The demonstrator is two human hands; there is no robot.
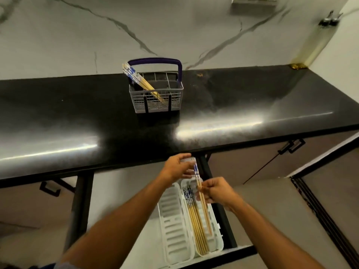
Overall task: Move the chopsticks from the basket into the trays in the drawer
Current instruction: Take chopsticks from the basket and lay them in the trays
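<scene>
A grey wire basket (175, 90) with a blue handle stands on the black counter and holds a few wooden chopsticks (138, 79) with blue-patterned tops, leaning left. Below the counter's front edge a drawer is pulled out with two white trays side by side. The left tray (172, 220) holds nothing; the right tray (214, 230) holds several chopsticks (196, 222). My right hand (219, 192) grips a pair of chopsticks (203, 200) above the right tray. My left hand (177, 167) is at the far end of the trays, touching the top of that pair.
The glossy black counter (252, 105) runs left to right against a marble wall. Black drawer frame rails (213, 191) flank the trays. Cabinet fronts with black handles (291, 146) lie to the right and left below the counter.
</scene>
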